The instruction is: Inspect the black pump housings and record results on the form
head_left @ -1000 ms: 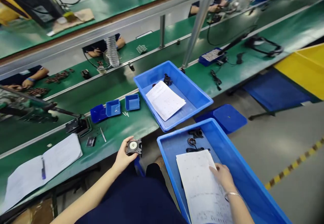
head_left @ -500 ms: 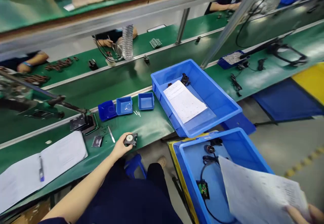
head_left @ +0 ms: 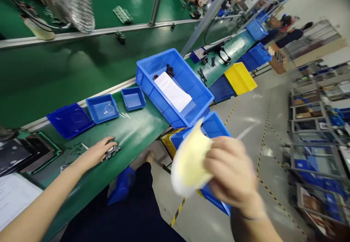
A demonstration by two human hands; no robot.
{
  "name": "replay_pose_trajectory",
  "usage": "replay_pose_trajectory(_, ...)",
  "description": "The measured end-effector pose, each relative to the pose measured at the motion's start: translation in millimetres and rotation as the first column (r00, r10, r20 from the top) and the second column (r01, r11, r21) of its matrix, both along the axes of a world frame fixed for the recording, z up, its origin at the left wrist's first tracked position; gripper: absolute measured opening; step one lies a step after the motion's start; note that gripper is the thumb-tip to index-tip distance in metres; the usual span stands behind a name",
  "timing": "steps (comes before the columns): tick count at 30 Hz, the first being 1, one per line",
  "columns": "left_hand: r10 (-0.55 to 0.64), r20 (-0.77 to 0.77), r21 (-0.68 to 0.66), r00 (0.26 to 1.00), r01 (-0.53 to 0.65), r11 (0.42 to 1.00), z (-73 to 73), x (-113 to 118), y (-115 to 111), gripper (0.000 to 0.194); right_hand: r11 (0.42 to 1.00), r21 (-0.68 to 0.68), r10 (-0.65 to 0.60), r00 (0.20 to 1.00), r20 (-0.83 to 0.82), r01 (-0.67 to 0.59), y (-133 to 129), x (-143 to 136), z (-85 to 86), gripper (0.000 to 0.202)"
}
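Note:
My left hand rests at the green bench's front edge, its fingers closed round a small dark part with a pale round centre. Most of that part's left side is hidden under the fingers. Raised over the lower blue crate, my right hand pinches curled sheets of paper, yellowish on the near side and smeared by motion. A larger blue crate on the bench holds white papers and some black parts.
Three small blue trays line the bench's back edge, among them a light blue tray. White strips lie close by. An open notebook is at lower left. Co-workers' hands work across the bench. Shelving stands at right.
My right hand has lifted the paper sheets from the lower right up in front of me. The view has swung to the right. My left hand keeps hold of the dark part.

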State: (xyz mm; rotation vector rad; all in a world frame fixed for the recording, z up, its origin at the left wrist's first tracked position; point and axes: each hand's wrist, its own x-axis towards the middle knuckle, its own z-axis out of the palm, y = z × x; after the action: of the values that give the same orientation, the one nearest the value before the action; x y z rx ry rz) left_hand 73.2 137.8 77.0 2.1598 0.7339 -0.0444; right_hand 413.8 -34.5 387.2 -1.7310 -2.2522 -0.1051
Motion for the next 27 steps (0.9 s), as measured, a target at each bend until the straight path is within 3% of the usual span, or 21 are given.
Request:
replay_pose_trajectory(2, 0.004, -0.026, 0.035, 1.0, -0.003, 0.999, 5.6, -7.5, -1.3, 0.055, 0.941, -0.103, 0.325, 0.946, 0.007, -0.323, 40.5, -41.3, -49.1, 0.03)
replay_pose_trajectory(4, 0.039, -0.039, 0.077, 0.998, -0.036, 0.996, 8.4, -14.5, -8.8, 0.059, 0.836, -0.214, 0.524, 0.85, 0.04, -0.505, 73.6, -76.0, -105.0, 0.029)
replay_pose_trajectory(7, 0.124, -0.045, 0.16, 0.991, -0.115, 0.98, 10.3, -20.7, -30.1, 0.057, 0.717, -0.375, 0.644, 0.764, 0.035, -0.587, 102.6, -107.8, -179.3, 0.027)
replay_pose_trajectory(10, 0.255, 0.045, 0.233, 0.966, -0.258, 0.938, 13.7, -15.4, -59.1, 0.052, 0.666, -0.409, 0.686, 0.727, 0.009, -0.623, 108.9, -119.7, -228.6, 0.024)
replay_pose_trajectory(12, 0.362, 0.138, 0.157, 0.922, -0.381, 0.911, 15.7, -4.4, -79.5, 0.052, 0.653, -0.404, 0.7, 0.714, -0.002, -0.641, 104.5, -123.8, -250.1, 0.023)
replay_pose_trajectory(15, 0.501, 0.166, -0.108, 0.849, -0.489, 0.865, 11.6, 18.5, -102.5, 0.047, 0.63, -0.39, 0.724, 0.689, -0.016, -0.671, 90.0, -130.4, -274.8, 0.021)
replay_pose_trajectory(19, 0.611, 0.104, -0.382, 0.785, -0.535, 0.753, -11.9, 46.4, -106.1, 0.046, 0.587, -0.361, 0.771, 0.637, -0.024, -0.725, 62.3, -138.4, -302.1, 0.015)
replay_pose_trajectory(22, 0.629, 0.094, -0.411, 0.772, -0.545, 0.731, -36.4, 58.5, -99.2, 0.047, 0.559, -0.306, 0.805, 0.593, -0.024, -0.77, 42.6, -139.6, -316.8, 0.016)
replay_pose_trajectory(25, 0.638, 0.128, -0.336, 0.759, -0.572, 0.748, -60.7, 61.9, -99.8, 0.048, 0.541, -0.21, 0.83, 0.557, -0.022, -0.814, 27.7, -130.7, -327.3, 0.02)
replay_pose_trajectory(27, 0.632, 0.173, -0.261, 0.755, -0.584, 0.769, -75.2, 60.2, -106.2, 0.048, 0.583, -0.149, 0.807, 0.59, -0.004, -0.799, 20.4, -117.5, -334.5, 0.019)
